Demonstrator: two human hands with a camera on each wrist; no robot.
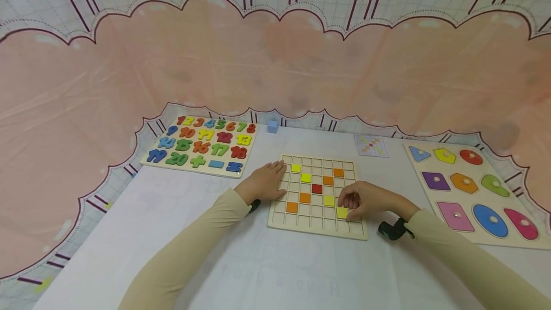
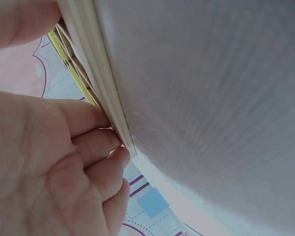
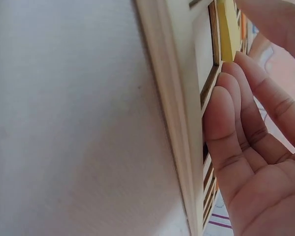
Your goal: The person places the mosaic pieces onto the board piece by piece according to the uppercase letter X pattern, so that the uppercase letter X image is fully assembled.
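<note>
A wooden grid board (image 1: 318,231) lies on the table with yellow and orange tiles set in two diagonals around a red tile (image 1: 316,189). My right hand (image 1: 366,199) pinches a yellow square tile (image 1: 342,213) between thumb and fingers, over a cell near the lower right of the grid. In the right wrist view this tile (image 3: 227,32) stands tilted at its cell, with fingertips (image 3: 220,110) resting on the board. Along the board's left edge rests my left hand (image 1: 264,182), its fingers extended; the left wrist view shows the fingertips (image 2: 100,115) touching that edge.
Behind on the left lies a number puzzle board (image 1: 195,172), with a blue cube (image 1: 272,126) to its right. A pattern card (image 1: 371,146) sits behind the grid board. On the right is a shape puzzle board (image 1: 469,190) with knobbed pieces. A patterned cloth hangs behind.
</note>
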